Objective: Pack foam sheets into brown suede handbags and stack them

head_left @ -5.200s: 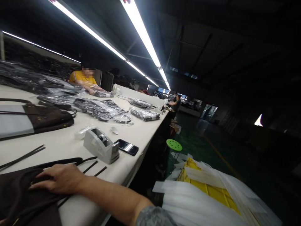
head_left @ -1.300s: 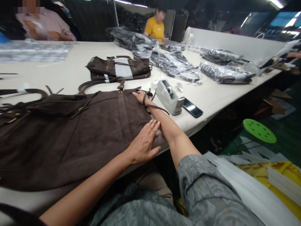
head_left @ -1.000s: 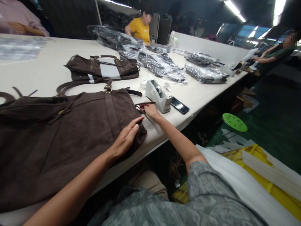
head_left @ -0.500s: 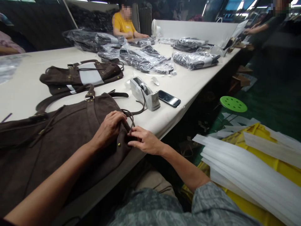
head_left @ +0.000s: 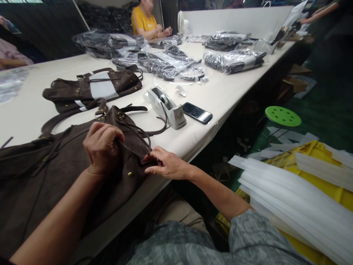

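A large brown suede bag [head_left: 55,173] lies flat on the white table [head_left: 226,95] in front of me. My left hand [head_left: 101,147] is curled into a grip on the bag's right side, pinching up the suede and a thin brown cord [head_left: 138,130]. My right hand [head_left: 165,165] rests at the bag's right edge, thumb and fingers pinched on the end of that cord. The cord loops away toward a grey tape dispenser [head_left: 165,106].
A second, smaller brown bag [head_left: 91,88] lies behind. A black phone [head_left: 197,112] sits beside the dispenser. Plastic-wrapped bags [head_left: 231,59] cover the far table, where a person in yellow [head_left: 143,22] works. White foam sheets [head_left: 292,206] on a yellow crate and a green stool [head_left: 282,116] stand right.
My left hand has lifted and closed into a fist on the bag's side, bunching the suede. My right hand has stayed at the edge, still pinching the cord.
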`<state>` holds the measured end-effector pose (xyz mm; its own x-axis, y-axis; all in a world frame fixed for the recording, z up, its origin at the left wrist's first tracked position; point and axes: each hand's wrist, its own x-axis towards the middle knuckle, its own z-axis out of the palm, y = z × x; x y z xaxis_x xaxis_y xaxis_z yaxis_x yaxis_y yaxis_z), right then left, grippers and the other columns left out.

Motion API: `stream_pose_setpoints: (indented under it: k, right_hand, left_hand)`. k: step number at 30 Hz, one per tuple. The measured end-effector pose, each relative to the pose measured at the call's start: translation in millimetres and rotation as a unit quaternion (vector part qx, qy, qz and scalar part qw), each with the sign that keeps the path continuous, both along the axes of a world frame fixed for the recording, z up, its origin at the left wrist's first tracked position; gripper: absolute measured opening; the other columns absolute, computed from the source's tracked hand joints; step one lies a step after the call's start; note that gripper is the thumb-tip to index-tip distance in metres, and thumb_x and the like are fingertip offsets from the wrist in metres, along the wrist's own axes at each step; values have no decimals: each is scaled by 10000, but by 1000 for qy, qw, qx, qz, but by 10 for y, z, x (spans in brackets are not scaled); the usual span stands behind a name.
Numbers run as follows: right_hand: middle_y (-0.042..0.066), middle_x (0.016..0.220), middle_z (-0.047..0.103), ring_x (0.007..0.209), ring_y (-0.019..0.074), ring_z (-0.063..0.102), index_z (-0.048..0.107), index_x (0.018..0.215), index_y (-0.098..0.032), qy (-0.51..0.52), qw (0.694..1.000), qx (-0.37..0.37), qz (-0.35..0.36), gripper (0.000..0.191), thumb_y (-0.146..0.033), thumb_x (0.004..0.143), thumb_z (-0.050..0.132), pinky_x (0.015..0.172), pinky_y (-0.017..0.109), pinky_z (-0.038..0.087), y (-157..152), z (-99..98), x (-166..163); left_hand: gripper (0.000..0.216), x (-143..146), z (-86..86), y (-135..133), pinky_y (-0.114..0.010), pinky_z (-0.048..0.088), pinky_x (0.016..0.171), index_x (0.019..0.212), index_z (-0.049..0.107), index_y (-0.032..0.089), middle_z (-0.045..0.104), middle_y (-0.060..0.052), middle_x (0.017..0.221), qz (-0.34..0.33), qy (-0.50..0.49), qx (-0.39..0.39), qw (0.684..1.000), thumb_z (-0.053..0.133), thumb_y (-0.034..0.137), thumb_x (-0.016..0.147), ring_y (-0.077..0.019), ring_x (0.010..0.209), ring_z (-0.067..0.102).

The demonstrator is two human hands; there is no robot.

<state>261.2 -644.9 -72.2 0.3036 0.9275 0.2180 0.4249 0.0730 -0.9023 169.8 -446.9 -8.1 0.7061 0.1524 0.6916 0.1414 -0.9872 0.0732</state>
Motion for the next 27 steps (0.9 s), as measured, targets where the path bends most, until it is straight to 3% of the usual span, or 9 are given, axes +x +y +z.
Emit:
stream_pose_setpoints:
  k: [8,14,18,21,23,27]
  right_hand:
    - [-18,849,553,772,126,527,564,816,-189,-47,998,33,-7,194,-287,876,721,714,234,409,192,-31,115]
    - [17,911,569,796,154,539,521,833,-222,-105,991,41,-70,181,-339,961,575,721,265,414,24,-60,20]
    - [41,898,583,807,183,579,509,817,-240,-163,978,55,-119,186,-361,958,512,713,289,450,-22,-131,-153]
    - [42,854,596,780,200,609,512,786,-247,-177,971,53,-154,217,-424,909,532,686,313,475,104,-307,-228]
    - [36,770,578,711,213,613,492,702,-248,-170,964,23,-201,342,-542,869,545,647,340,481,263,-484,-227]
    - [45,636,501,578,257,580,480,584,-255,-167,930,-79,-318,521,-738,622,672,568,408,489,622,-842,-198]
  left_hand:
    - [283,59,16,-15,-299,395,721,601,485,217,580,-40,640,37,20,11,999,356,121,834,-169,703,445]
    - [223,234,-8,-34,-294,326,598,687,546,213,629,-41,724,20,226,10,974,408,132,843,-208,815,527]
    - [279,414,-125,-122,-312,371,607,620,559,198,644,-81,679,-5,315,12,949,413,82,827,-235,767,574]
    - [328,522,-246,-176,-333,442,656,624,624,163,673,-115,687,-18,326,24,945,391,0,788,-262,766,624]
    - [367,561,-315,-188,-351,483,690,655,660,143,687,-126,708,-16,318,29,948,363,-36,774,-278,794,650]
    - [425,512,-357,-176,-392,533,790,753,697,127,706,-129,796,12,304,13,952,313,-50,790,-281,878,667]
